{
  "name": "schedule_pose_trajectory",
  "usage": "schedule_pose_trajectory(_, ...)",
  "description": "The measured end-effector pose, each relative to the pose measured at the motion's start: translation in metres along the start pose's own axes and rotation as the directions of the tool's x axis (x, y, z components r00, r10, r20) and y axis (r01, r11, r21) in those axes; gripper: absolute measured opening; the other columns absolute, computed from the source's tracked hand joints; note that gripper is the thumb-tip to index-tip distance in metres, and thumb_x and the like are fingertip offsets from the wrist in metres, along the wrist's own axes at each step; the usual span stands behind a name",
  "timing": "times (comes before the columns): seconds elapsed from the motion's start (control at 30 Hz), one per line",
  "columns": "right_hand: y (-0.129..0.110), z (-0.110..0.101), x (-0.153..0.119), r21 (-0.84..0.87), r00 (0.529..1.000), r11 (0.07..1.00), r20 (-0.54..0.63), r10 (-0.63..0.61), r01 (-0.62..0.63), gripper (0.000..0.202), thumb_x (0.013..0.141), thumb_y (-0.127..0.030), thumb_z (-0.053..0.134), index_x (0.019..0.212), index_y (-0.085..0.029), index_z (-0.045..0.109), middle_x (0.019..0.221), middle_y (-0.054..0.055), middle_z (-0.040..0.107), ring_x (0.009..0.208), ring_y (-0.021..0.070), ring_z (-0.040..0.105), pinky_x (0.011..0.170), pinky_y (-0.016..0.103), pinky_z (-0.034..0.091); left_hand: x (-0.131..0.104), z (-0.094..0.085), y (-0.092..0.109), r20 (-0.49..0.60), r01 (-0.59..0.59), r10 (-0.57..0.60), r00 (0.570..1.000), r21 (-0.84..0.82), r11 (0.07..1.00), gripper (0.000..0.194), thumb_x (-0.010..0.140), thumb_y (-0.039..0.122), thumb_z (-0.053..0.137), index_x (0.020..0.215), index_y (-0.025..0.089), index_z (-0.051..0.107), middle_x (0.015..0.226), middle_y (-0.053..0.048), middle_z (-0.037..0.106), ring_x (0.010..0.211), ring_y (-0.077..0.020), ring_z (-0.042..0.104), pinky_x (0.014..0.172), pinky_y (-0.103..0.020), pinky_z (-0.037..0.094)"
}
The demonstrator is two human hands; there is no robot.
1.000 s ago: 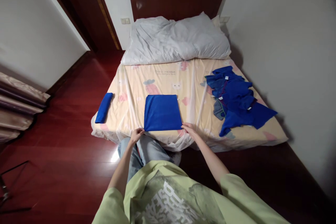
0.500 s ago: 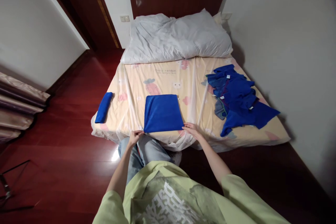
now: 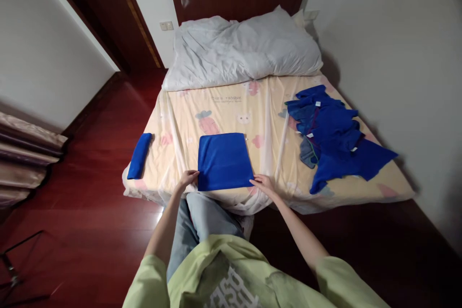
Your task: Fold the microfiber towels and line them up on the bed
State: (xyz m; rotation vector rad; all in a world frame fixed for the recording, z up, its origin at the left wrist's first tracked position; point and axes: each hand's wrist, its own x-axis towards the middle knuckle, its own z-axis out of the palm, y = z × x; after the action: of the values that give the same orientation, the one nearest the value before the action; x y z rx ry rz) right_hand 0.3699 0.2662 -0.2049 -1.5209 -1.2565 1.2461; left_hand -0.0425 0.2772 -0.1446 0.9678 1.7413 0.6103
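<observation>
Wrinkled printed bedsheet [image 3: 227,118]; near its front edge our left hand [image 3: 188,178] and right hand [image 3: 263,184] touch opposite sides of a flat, squarish blue cloth [image 3: 224,161], pinching or not we can't tell. Oblong blue bundle [image 3: 139,156] left, crumpled blue garments [image 3: 334,127] right.

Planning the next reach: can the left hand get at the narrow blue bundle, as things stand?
Likely yes: at the left edge of the flat blue cloth, the left hand has only patterned sheet between it and the narrow blue bundle.
</observation>
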Motion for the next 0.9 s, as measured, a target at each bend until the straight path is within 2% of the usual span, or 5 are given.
schedule_pose_trajectory(0.1,0.013,0.011,-0.008,-0.013,0.994,0.997,-0.080,-0.081,0.080,0.055,0.069,-0.068,0.078,0.083,-0.015,0.076,0.080,0.015,0.078,0.071,0.0261,0.074,0.065,0.036,0.062,0.023,-0.004,0.024,-0.004,-0.004,0.004,1.000,-0.039,0.999,0.054,0.069,0.060,0.085,0.091,0.012,0.077,0.073,-0.005,0.070,0.069,-0.0172,0.065,0.059,-0.024,0.050)
schedule_pose_trajectory(0.27,0.033,0.034,-0.025,-0.222,0.915,0.954,-0.303,-0.266,0.204,0.045,0.092,-0.060,0.059,0.084,-0.018,0.075,0.071,0.010,0.074,0.059,0.0202,0.067,0.061,0.033,0.058,0.072,-0.001,0.060,-0.063,0.005,-0.009,0.998,-0.062,0.998,0.050,0.077,0.050,0.085,0.105,0.010,0.074,0.088,-0.011,0.074,0.078,-0.0186,0.069,0.067,-0.028,0.059)
schedule_pose_trajectory(0.6,0.032,0.035,-0.020,-0.255,0.894,0.937,-0.319,-0.314,0.238,0.038,0.096,-0.051,0.062,0.081,-0.019,0.075,0.071,0.009,0.075,0.059,0.0203,0.069,0.057,0.032,0.058,0.173,0.010,0.103,-0.282,-0.064,0.076,0.956,0.049,0.997,0.034,0.083,0.037,0.072,0.106,0.013,0.075,0.094,-0.010,0.076,0.071,-0.0178,0.069,0.063,-0.027,0.054)
schedule_pose_trajectory(0.8,0.031,0.034,-0.019,-0.255,0.904,0.949,-0.335,-0.265,0.184,0.038,0.094,-0.053,0.065,0.080,-0.019,0.076,0.071,0.009,0.076,0.057,0.0200,0.069,0.054,0.032,0.058,0.197,0.006,0.101,-0.412,-0.121,0.187,0.892,0.180,0.976,0.023,0.086,0.034,0.063,0.096,0.017,0.074,0.100,-0.010,0.076,0.099,-0.0246,0.072,0.087,-0.032,0.054)
schedule_pose_trajectory(0.9,0.026,0.033,-0.018,-0.242,0.918,0.960,-0.330,-0.219,0.143,0.041,0.092,-0.057,0.065,0.079,-0.020,0.076,0.071,0.009,0.076,0.058,0.0205,0.068,0.054,0.032,0.057,0.201,0.008,0.100,-0.445,-0.118,0.215,0.869,0.235,0.965,0.021,0.089,0.034,0.060,0.096,0.018,0.072,0.097,-0.011,0.076,0.099,-0.0252,0.072,0.091,-0.034,0.054)
